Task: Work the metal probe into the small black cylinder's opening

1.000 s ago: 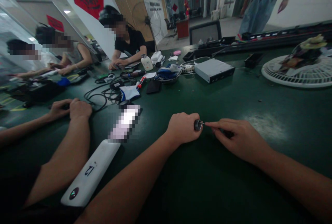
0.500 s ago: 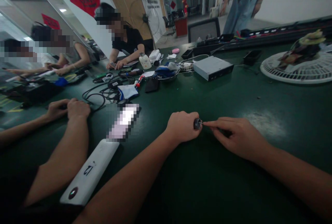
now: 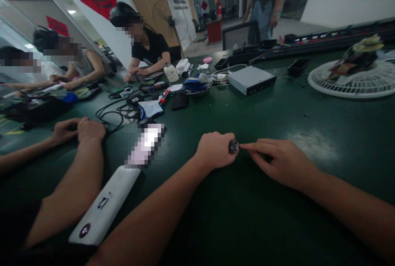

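Note:
In the middle of the head view, my left hand is closed around a small motor. Only its dark round end shows, with a thin metal shaft pointing right; the rest is hidden in the fist. My right hand is at the right, its index finger stretched out and the tip at or touching the end of the shaft. The thumb sits lower, apart from the index fingertip, and the other fingers are partly hidden. Both hands are just over the green table.
A white device marked 12 with a lit, blurred screen lies left of my forearm. Beyond it are a co-worker's hands. Farther back are black cables, a metal drive box and a white fan grille. Several people are around.
The view has shifted very slightly. My hands keep the same pose at the motor and its shaft. In the background, the standing person has moved left.

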Available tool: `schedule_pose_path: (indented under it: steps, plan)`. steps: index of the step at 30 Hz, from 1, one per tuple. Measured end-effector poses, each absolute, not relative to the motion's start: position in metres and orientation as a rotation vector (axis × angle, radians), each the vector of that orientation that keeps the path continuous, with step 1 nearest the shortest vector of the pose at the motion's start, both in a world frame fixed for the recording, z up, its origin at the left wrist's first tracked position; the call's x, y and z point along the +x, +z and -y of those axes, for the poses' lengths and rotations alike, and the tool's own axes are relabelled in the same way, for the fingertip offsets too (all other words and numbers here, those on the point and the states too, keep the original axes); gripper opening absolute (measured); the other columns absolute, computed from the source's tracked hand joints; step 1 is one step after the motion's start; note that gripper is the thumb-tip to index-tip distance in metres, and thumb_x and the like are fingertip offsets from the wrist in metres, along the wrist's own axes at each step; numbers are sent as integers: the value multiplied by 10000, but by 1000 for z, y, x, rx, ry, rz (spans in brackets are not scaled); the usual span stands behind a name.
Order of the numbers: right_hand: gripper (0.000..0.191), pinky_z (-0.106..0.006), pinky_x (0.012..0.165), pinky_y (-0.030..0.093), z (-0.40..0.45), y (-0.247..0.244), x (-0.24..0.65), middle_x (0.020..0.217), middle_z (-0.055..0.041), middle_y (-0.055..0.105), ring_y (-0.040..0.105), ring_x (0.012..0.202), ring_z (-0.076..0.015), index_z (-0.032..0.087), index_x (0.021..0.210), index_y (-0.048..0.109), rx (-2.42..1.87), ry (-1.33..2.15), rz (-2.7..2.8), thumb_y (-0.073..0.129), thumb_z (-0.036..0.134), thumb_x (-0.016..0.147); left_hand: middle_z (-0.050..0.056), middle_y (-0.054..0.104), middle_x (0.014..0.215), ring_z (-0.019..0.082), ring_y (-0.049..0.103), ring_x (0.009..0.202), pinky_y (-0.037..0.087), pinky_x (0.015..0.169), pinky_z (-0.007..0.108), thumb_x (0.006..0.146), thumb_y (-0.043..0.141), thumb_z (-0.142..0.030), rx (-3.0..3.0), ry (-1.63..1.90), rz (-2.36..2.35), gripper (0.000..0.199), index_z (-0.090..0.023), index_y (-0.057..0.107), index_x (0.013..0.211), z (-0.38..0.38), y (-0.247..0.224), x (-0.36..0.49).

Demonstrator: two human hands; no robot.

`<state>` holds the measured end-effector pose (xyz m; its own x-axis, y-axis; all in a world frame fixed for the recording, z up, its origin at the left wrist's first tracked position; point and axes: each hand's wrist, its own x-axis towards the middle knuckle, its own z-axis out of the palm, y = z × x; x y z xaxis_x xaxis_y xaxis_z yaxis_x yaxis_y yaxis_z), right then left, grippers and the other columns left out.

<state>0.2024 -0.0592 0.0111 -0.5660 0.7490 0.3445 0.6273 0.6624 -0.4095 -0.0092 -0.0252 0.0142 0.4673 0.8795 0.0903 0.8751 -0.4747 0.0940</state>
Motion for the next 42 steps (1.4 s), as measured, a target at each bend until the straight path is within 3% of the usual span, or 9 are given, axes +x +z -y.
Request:
schedule_pose_path:
  steps: [4,10,20,26,31,36,42]
  plan:
    - [351,-265,593,477,59,10,203,907,-27,724,652,737,-137,227,1234,677,-973,373,2438,519,162,928,36,666,691,214,642,647,430,579,306,874,495,-475,2656,180,-1605,307,-237,688,863,26,14,-9]
    - [320,-296,681,518,59,11,203,988,-13,735,674,813,-158,252,1177,704,-1148,391,2428,530,181,918,35,664,688,226,650,650,426,566,308,888,466,-486,2676,163,-1614,328,-236,677,855,25,14,-8]
    - [364,-280,613,477,60,9,204,958,-31,719,655,761,-144,233,1247,665,-1014,305,2455,512,161,924,29,666,692,225,656,656,413,560,303,864,495,-456,2689,167,-1590,279,-237,668,849,27,14,-8]
    - [338,-310,682,510,59,12,203,987,-10,737,676,811,-162,262,1199,690,-1160,336,2443,525,185,915,24,667,687,204,636,637,410,566,295,887,483,-479,2656,183,-1604,308,-243,677,855,25,11,-8]
    - [368,-322,632,485,61,13,202,955,-18,719,663,766,-179,251,1240,668,-1238,218,2422,501,186,918,16,665,677,207,637,630,395,551,295,859,512,-449,2674,188,-1593,258,-247,673,852,25,12,-7]
    - [381,-288,608,443,59,11,205,940,-50,695,623,722,-150,193,1260,649,-999,193,2527,488,153,918,14,666,674,208,642,627,382,539,290,861,500,-478,2701,233,-1550,285,-243,660,849,28,12,-7]
    - [382,-278,576,406,56,15,211,895,-30,701,614,671,-137,220,1256,654,-971,126,2592,523,170,900,25,666,682,222,654,644,390,545,300,853,508,-473,2742,216,-1548,280,-244,668,862,28,10,-7]
